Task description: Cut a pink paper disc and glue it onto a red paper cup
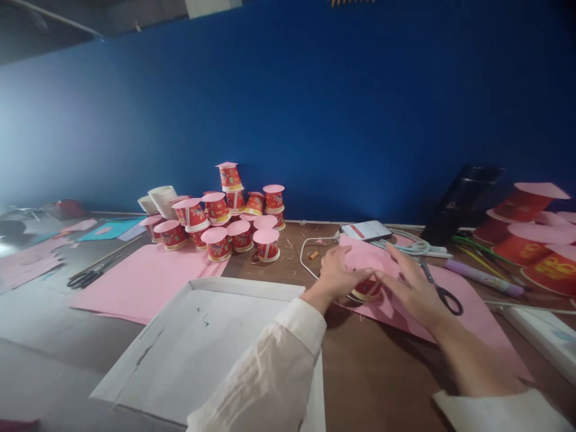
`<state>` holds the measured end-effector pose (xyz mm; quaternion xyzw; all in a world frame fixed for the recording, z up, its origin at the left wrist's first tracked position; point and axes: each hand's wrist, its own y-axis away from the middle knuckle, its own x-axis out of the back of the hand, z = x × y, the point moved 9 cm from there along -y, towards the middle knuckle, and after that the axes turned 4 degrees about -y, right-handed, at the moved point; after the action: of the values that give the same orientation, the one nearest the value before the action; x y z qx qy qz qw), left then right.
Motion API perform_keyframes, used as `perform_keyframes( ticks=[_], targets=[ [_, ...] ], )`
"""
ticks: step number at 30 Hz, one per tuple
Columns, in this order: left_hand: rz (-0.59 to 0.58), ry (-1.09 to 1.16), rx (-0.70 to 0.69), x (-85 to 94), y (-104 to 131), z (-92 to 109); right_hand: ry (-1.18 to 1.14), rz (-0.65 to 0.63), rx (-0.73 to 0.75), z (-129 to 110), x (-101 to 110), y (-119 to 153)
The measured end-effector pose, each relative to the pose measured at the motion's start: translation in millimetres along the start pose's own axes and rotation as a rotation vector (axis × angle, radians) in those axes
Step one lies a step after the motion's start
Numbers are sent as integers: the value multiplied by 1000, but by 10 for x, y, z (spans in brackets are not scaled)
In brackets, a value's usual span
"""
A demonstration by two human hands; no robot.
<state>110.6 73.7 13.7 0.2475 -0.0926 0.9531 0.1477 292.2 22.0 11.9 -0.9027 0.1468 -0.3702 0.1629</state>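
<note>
An upside-down red paper cup (366, 289) stands on the pink paper in front of me, partly covered by my hands. On its upturned base lies a pink paper disc (366, 258). My left hand (335, 275) curls around the disc's left side, its thumb along the near edge. From the right, my right hand (407, 285) closes on the same disc, thumb tip close to the other thumb. Just right of that hand, dark-handled scissors (443, 294) rest on a pink sheet (477, 318).
Several red cups with pink tops (216, 243) are stacked at centre-left; more cups (531, 240) stand far right. A white box lid (180, 354) lies at front left beside pink sheets (148, 276). Behind are a phone (366, 230), cables (411, 243) and a black bottle (461, 204).
</note>
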Motion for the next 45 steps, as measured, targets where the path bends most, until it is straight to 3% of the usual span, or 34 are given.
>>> perform_keyframes(
  ticks=[6, 12, 18, 21, 30, 45],
  targets=[
    [24, -85, -41, 5, 42, 75, 42, 60, 77, -142, 58, 11],
    [209, -295, -159, 275, 219, 373, 146, 132, 206, -331, 179, 80],
    [212, -688, -311, 194, 419, 640, 317, -63, 224, -363, 27, 181],
    [224, -792, -349, 121, 457, 640, 371, -90, 181, -356, 18, 195],
    [281, -946, -442, 11, 486, 621, 476, -61, 294, -392, -28, 186],
    [267, -955, -449, 4, 474, 615, 482, -45, 337, -314, -72, 175]
  ],
)
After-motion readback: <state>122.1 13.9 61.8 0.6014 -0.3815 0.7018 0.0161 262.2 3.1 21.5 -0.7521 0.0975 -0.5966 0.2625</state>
